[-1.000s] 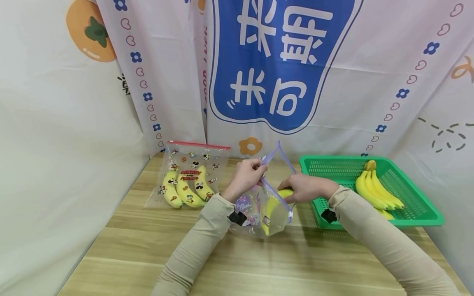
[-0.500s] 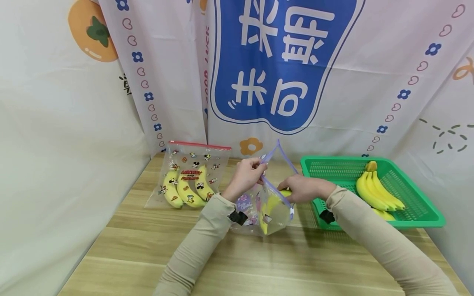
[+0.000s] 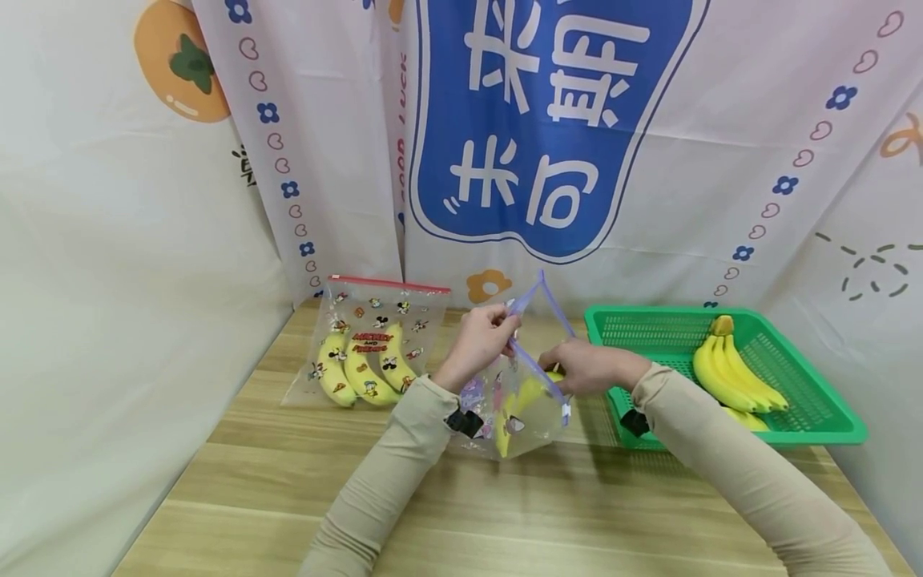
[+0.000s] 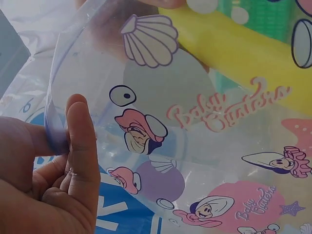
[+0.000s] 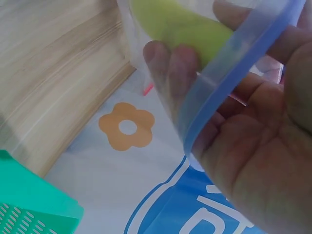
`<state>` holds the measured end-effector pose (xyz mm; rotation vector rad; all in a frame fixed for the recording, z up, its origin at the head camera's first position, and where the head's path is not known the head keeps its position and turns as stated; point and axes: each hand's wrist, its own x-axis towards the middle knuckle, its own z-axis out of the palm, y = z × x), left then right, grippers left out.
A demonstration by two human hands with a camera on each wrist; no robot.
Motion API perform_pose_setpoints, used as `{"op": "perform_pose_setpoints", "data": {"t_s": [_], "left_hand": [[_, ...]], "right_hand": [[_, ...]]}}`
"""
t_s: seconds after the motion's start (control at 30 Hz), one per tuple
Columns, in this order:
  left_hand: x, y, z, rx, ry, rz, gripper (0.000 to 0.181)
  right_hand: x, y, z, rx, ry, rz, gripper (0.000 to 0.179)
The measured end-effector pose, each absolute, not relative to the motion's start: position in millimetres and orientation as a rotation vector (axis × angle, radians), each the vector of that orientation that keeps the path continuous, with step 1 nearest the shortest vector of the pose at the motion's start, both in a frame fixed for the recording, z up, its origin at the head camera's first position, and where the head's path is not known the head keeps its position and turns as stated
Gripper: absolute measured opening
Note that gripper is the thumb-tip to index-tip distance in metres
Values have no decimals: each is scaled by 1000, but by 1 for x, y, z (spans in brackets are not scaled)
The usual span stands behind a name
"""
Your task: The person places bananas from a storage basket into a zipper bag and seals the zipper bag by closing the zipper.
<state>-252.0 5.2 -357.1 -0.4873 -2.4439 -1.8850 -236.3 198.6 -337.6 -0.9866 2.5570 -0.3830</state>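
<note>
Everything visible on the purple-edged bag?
The purple-edged bag is clear, plastic-looking film printed with shells and cartoon faces, with a white slider on its purple strip. Its mouth gapes open; the right hand reaches in, holding a banana. The left hand pinches the strip. It is between a red-edged bag and a green basket; contact with the table is unclear.

Looked like a small screened-off booth [image 3: 137, 280], hung on three sides with printed cloth [image 3: 707, 192], marked at the back by a blue panel [image 3: 541, 132], fitted with a wood-grain worktop [image 3: 577, 513].
</note>
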Motion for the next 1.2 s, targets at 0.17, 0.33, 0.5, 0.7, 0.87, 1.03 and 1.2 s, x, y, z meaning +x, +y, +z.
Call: {"op": "perform_pose_setpoints", "data": {"t_s": [0.17, 0.33, 0.5, 0.7, 0.87, 1.03, 1.2], "left_hand": [[-253, 4, -356, -489, -2434, -1880, 21], [-253, 3, -356, -498, -2452, -1838, 21], [-254, 1, -357, -508, -2446, -1878, 20], [-255, -1, -360, -504, -2469, -1891, 18], [-255, -1, -361, -516, -2478, -1883, 18], [-255, -1, -362, -509, -2481, -1902, 18], [-254, -1, -364, -521, -2482, -1905, 17]], "right_hand": [[-238, 199, -336, -981, 2526, -411, 16], [-237, 200, -336, -952, 2475, -429, 16], [-236, 203, -332, -904, 2501, -436, 33], [-234, 206, -323, -921, 2545, -439, 35], [-236, 215, -315, -963, 2585, -497, 31], [-240, 232, -306, -871, 2563, -650, 33], [-245, 254, -294, -678, 2445, -877, 35]]}}
